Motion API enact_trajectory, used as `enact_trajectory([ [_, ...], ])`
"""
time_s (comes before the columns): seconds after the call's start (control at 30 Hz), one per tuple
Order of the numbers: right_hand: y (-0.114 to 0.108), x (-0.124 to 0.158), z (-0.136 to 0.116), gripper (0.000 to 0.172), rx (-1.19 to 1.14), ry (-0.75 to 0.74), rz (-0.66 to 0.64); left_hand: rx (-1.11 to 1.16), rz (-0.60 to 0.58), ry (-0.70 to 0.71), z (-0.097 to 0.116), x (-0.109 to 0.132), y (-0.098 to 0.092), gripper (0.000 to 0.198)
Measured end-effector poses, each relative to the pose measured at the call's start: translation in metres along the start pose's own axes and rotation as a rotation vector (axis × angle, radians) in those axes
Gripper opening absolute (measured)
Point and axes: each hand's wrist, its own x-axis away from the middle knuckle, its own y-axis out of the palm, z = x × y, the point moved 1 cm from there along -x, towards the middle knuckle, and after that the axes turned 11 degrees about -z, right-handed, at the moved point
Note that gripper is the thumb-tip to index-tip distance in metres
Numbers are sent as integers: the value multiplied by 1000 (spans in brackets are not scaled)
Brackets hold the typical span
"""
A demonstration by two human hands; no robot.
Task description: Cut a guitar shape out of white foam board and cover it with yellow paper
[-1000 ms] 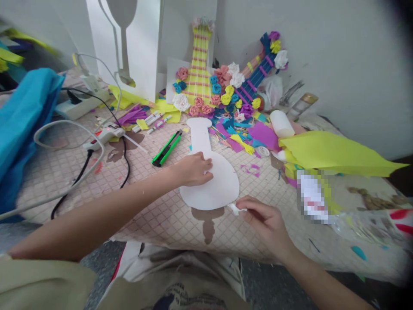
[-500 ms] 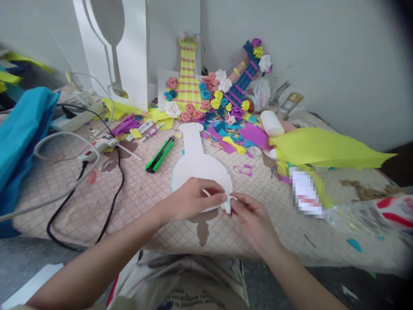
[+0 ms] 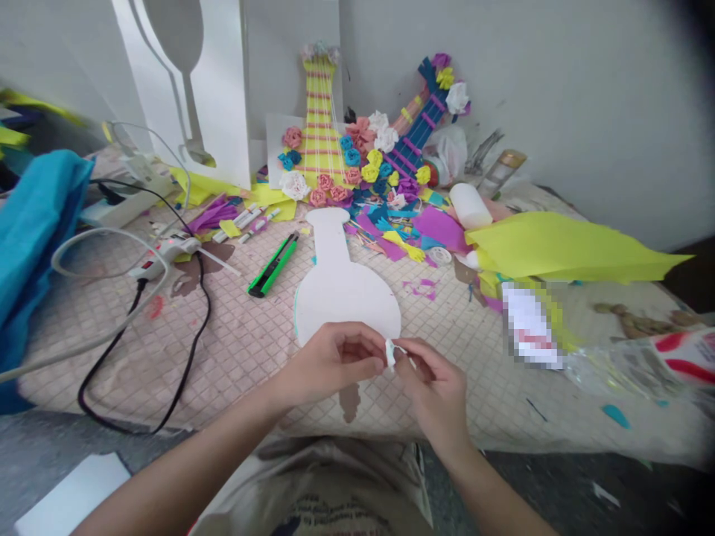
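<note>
Between my two hands is a small crumpled strip of white paper (image 3: 390,356), a thin curl of it trailing toward the right fingers. My left hand (image 3: 335,361) pinches its left side with thumb and fingertips. On the other side my right hand (image 3: 433,380) is closed on it with bent fingers. Just beyond the hands a white guitar-shaped cutout (image 3: 347,294) lies flat on the table, neck pointing away. My left hand covers its near edge. A green utility knife (image 3: 273,264) rests left of the cutout.
Two paper-covered guitars, one yellow (image 3: 319,126) and one blue (image 3: 418,138), lean at the wall among paper flowers. Coloured scraps, a white roll (image 3: 470,206) and yellow paper (image 3: 570,249) lie right. A power strip (image 3: 164,254) with a black cable (image 3: 208,313) sits left.
Both hands have drawn slightly nearer to me with the white paper, which is now turned more upright. My left hand's fingers have shifted from over the cutout to the paper's side.
</note>
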Motion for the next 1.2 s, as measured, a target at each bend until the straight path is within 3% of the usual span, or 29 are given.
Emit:
enact_trajectory([
  [0.13, 1, 2, 1, 13, -51, 21, -30, -74, 87, -7, -9, -1, 1, 20],
  [0.4, 1, 3, -1, 7, -89, 84, -101, -146, 144, -45, -16, 3, 5, 25],
  [0.57, 6, 4, -5, 11, 197, -103, 37, -376, 274, -30, -22, 7, 10, 16],
  [0.67, 8, 5, -6, 18, 322, -222, 78, -262, 215, 11, -25, 8, 14, 19],
  [0.77, 8, 6, -6, 23, 331, -249, 78, -178, 200, 90, -26, 10, 15, 17],
  [1.07, 6, 12, -13, 22, 58, -112, -72, -185, 269, 13, -32, 8, 13, 20],
  [1.2, 9, 12, -6, 14, -80, 23, -57, -210, 308, 27, -35, 9, 14, 17],
])
